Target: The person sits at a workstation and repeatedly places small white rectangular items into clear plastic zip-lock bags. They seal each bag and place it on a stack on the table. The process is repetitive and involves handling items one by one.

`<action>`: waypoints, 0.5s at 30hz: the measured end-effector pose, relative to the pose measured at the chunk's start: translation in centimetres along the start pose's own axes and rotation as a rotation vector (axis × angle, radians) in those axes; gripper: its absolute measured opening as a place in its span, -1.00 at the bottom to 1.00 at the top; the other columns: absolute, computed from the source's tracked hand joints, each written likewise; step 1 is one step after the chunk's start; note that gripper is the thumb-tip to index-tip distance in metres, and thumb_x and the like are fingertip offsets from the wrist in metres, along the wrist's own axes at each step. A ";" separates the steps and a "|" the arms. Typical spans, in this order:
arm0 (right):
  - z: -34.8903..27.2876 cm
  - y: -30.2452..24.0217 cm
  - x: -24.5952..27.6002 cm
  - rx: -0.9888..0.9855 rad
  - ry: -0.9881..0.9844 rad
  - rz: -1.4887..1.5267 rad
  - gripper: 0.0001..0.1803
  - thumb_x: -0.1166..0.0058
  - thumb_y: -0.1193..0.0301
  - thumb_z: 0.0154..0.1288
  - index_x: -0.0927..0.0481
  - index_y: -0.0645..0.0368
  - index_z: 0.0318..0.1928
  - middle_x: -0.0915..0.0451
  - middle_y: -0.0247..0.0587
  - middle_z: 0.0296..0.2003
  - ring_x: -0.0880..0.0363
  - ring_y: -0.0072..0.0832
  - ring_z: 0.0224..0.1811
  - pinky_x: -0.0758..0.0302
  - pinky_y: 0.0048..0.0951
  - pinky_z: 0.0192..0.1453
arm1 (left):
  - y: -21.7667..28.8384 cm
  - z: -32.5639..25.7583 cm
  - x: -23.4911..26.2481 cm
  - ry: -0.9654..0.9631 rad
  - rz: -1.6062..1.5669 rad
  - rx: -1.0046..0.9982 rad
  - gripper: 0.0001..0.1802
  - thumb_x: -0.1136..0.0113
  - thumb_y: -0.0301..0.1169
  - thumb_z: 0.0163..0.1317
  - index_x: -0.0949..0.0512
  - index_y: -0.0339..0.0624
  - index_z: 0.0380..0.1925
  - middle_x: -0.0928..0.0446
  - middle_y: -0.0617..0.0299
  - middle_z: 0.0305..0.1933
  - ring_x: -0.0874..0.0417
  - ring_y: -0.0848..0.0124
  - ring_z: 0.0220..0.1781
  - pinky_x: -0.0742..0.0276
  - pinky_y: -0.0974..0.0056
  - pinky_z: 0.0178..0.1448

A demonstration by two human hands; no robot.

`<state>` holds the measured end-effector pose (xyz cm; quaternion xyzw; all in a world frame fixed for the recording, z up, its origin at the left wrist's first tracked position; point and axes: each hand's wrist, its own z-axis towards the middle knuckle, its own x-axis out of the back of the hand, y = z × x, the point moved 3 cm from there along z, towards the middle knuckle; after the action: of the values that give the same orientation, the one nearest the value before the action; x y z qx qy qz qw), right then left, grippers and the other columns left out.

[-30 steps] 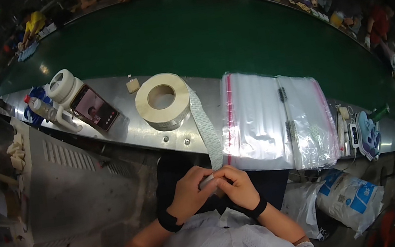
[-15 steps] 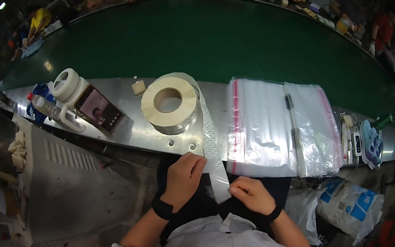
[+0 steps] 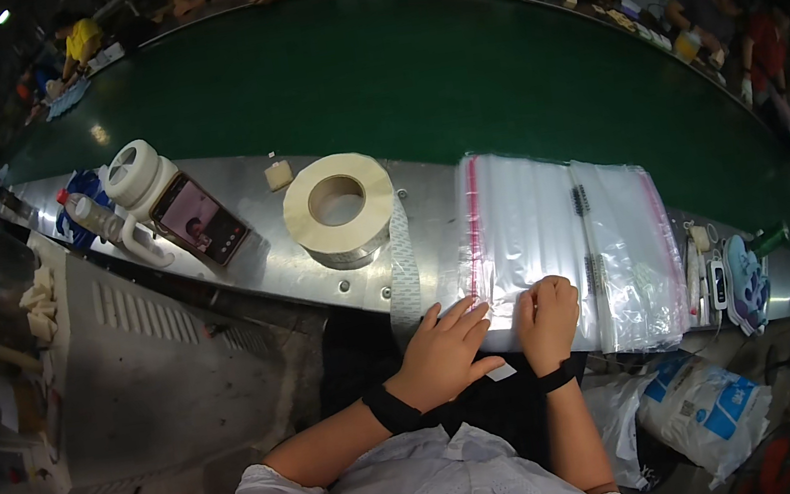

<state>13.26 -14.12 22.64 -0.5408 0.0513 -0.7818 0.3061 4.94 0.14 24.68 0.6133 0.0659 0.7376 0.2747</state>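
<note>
Roll: fat and cream-coloured (image 3: 343,237), lying flat on the metal counter (image 3: 425,187) with its hollow core facing up;
Strip: pale and patterned (image 3: 403,266), running off the roll's right side and down over the counter's near edge toward the left hand; I can't tell whether the two touch;
Bags: a broad, clear, shiny stack (image 3: 527,218) with pink edging, right of the roll and a little nearer the person;
Left hand: (image 3: 443,356) nearer the person than the roll and to its right; back up, fingers spread wide, their tips on the near left corner of the bags; a small white corner (image 3: 502,371) pokes out by the thumb, and I can't tell what it belongs to;
Right hand: (image 3: 550,319) farther right of the roll, over the near part of the bags; fingers curled in narrow; from here I can't tell whether they pinch anything;
Wrists: a black band on each;
Phone: (image 3: 200,222) left of the roll, screen lit, leaning by the white mug (image 3: 139,177); the bottle (image 3: 98,218) stands farther left;
Block: small and cream (image 3: 278,174), just beside the roll, at its far left;
Belt: wide and green (image 3: 321,75), beyond the roll; people sit along its far side.
</note>
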 end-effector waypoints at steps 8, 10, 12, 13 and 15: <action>0.2 0.1 -0.1 0.015 0.078 0.066 -0.90 -0.06 0.47 0.08 -0.43 0.21 -0.44 -0.44 -0.15 -0.34 -0.37 -0.18 -0.23 -0.28 -0.23 -0.17 | -0.3 0.0 -0.2 0.017 -0.054 0.015 -0.44 -0.16 -0.05 0.10 -0.47 -0.29 -0.07 -0.37 0.08 0.18 -0.26 0.20 0.31 -0.23 -0.03 0.23; 0.2 1.0 0.2 -0.037 0.084 0.188 -0.92 -0.01 0.49 0.11 -0.42 0.22 -0.45 -0.44 -0.14 -0.37 -0.38 -0.18 -0.25 -0.29 -0.24 -0.17 | -0.4 -0.1 -0.1 0.034 -0.065 0.011 -0.47 -0.17 -0.07 0.10 -0.49 -0.30 -0.10 -0.41 0.09 0.13 -0.32 0.20 0.25 -0.28 -0.01 0.16; 0.1 1.3 0.7 -0.153 0.076 0.419 -0.93 0.03 0.51 0.15 -0.43 0.25 -0.44 -0.44 -0.11 -0.40 -0.40 -0.18 -0.28 -0.31 -0.26 -0.19 | -0.6 0.7 0.5 0.045 -0.091 -0.006 -0.51 -0.16 -0.09 0.12 -0.51 -0.32 -0.15 -0.46 0.09 0.06 -0.43 0.19 0.15 -0.37 0.02 0.04; 0.0 1.4 0.8 -0.212 0.072 0.534 -0.92 0.06 0.51 0.16 -0.43 0.26 -0.44 -0.44 -0.10 -0.41 -0.40 -0.18 -0.30 -0.32 -0.27 -0.20 | -0.9 1.7 0.6 -0.044 -0.174 0.072 -0.54 -0.15 -0.11 0.13 -0.51 -0.33 -0.19 -0.48 0.10 0.02 -0.48 0.21 0.07 -0.39 0.04 -0.04; -0.1 1.2 1.0 -0.067 0.071 0.413 -0.90 0.09 0.52 0.20 -0.44 0.28 -0.42 -0.45 -0.08 -0.41 -0.41 -0.18 -0.33 -0.33 -0.28 -0.21 | -0.8 5.0 2.0 -0.238 -0.337 0.233 -0.60 -0.13 -0.15 0.17 -0.52 -0.34 -0.25 -0.51 0.12 -0.07 -0.58 0.24 -0.09 -0.44 0.07 -0.19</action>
<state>13.49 -15.62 22.93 -0.5006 0.1977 -0.7190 0.4398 9.68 0.56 27.28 0.7040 0.2191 0.5910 0.3273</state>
